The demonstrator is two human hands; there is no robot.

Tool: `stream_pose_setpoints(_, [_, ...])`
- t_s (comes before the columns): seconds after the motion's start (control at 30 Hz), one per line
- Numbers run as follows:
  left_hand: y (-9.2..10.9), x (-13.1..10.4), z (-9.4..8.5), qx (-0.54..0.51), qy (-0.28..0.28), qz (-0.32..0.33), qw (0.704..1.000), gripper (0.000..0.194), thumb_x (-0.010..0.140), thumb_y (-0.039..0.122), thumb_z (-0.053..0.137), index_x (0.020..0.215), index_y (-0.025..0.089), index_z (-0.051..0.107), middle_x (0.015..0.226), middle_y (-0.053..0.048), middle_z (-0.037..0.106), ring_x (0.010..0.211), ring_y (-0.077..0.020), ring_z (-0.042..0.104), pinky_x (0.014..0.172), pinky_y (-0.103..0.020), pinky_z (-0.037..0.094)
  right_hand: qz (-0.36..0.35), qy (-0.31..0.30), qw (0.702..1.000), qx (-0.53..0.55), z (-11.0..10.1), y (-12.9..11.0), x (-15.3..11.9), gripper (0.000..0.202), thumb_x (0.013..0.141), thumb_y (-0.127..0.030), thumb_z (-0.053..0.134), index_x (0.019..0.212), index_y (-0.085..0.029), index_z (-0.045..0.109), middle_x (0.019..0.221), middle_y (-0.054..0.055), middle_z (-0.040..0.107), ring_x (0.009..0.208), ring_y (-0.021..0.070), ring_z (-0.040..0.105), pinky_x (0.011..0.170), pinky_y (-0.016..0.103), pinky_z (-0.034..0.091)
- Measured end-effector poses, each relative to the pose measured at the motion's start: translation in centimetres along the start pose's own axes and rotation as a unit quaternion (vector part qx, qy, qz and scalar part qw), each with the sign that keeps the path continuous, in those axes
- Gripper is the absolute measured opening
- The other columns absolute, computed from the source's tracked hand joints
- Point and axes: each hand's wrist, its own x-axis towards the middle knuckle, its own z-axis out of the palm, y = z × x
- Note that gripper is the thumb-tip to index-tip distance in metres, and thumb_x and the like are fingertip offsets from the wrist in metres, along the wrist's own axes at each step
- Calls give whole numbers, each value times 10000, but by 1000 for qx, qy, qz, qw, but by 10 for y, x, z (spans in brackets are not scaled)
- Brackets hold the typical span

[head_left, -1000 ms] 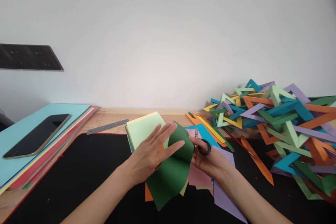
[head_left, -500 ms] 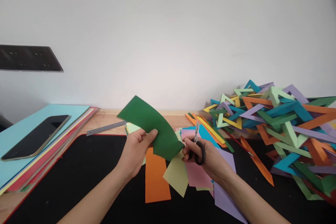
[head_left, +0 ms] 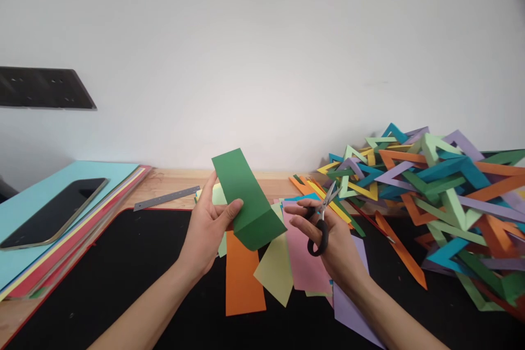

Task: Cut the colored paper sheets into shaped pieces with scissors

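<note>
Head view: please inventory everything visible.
Plain wall: 1, white, behind
Rectangular socket panel: 1, dark, upper left
Wooden tabletop: 1, light brown, below wall
Flat mat: 1, black, red-edged, foreground
Stacked paper: 1 stack, light blue uppermost, left
Rectangular phone: 1, black, on stack
Metal ruler: 1, grey, left of centre
Flat paper sheets: several, orange, yellow, pink, lilac, centre
Narrow paper strips: several, orange, yellow, green, right
Pointed paper strip: 1, orange, lower right
Folded paper zigzags: 1 heap, multicoloured, right
Creased paper sheet: 1, green, centre
Metal scissors: 1, black-handled, right of centre
Left hand: 1, holding creased sheet
Right hand: 1, holding scissors
</note>
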Motion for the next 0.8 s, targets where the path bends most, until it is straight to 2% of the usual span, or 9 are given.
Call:
stream_pose_setpoints(0.1, [0, 1, -2, 5, -1, -33, 999, 1058, 761, 338, 720, 1487, 208, -38, 496, 76, 634, 540, -149, 635, 541, -217, 491, 22, -71, 997, 34, -1, 0, -2, 391, 685, -387, 778, 970, -212, 577, 987, 75, 685, 829, 196, 645, 721, 317, 534])
stream_pose_setpoints(0.2, [-5, 3, -5, 7, 25, -52, 998, 1020, 762, 328, 719, 1491, 213, 16, 474, 87, 604, 458, -137, 583, 483, -224, 482, 76, -167, 982, 43, 2, 3, -4, 357, 692, -400, 766, 906, -191, 571, 749, 15, 655, 584, 134, 621, 531, 248, 521])
stream_pose_setpoints(0.27, [-8, 5, -6, -3, 45, -54, 997, 819, 759, 344, 717, 1441, 192, 288, 550, 41, 653, 498, -140, 598, 514, -241, 499, 95, -208, 973, 21, 4, 5, -6, 338, 679, -387, 774, 847, -182, 565, 642, -23, 609, 486, 110, 588, 457, 217, 489])
stream_pose_setpoints(0.33, [-10, 6, -7, -17, 48, -64, 997, 515, 750, 395, 713, 1180, 133, 603, 645, -16, 693, 548, -137, 613, 552, -240, 498, 104, -224, 969, 1, 6, 5, -7, 335, 670, -381, 778, 824, -180, 559, 592, -42, 586, 436, 105, 575, 429, 207, 469])
stream_pose_setpoints(0.37, [-10, 6, -7, -22, 33, -71, 997, 428, 751, 433, 701, 1035, 114, 672, 689, -41, 705, 581, -144, 626, 572, -245, 496, 106, -224, 969, -4, 6, 5, -8, 338, 663, -379, 781, 819, -181, 556, 572, -49, 579, 430, 111, 580, 421, 204, 459])
stream_pose_setpoints(0.43, [-10, 4, -5, -22, -17, -79, 996, 423, 761, 504, 659, 913, 111, 696, 744, -71, 714, 650, -171, 648, 618, -268, 495, 104, -219, 970, -14, 6, 3, -8, 339, 647, -372, 790, 799, -184, 552, 537, -62, 562, 420, 121, 587, 414, 200, 438])
stream_pose_setpoints(0.53, [-8, 1, -3, 13, -91, -74, 993, 416, 763, 491, 667, 1009, 155, 659, 844, -66, 710, 748, -185, 646, 679, -284, 484, 89, -243, 965, -32, 5, -2, -8, 296, 637, -343, 797, 765, -180, 585, 578, -41, 592, 490, 129, 598, 462, 209, 449])
stream_pose_setpoints(0.67, [-7, -2, -2, 67, -129, -59, 988, 436, 770, 475, 665, 1103, 198, 622, 825, -31, 678, 708, -154, 611, 650, -253, 471, 90, -311, 945, -34, 7, -5, -12, 237, 644, -311, 791, 703, -175, 606, 609, -21, 612, 507, 109, 544, 463, 196, 417])
stream_pose_setpoints(0.8, [-8, -3, -2, 67, -186, -27, 980, 579, 764, 593, 591, 1184, 194, 581, 1025, -97, 676, 893, -235, 631, 748, -304, 494, 112, -294, 948, -40, 9, 1, -14, 253, 690, -345, 756, 709, -183, 564, 524, -36, 573, 400, 87, 468, 379, 183, 342])
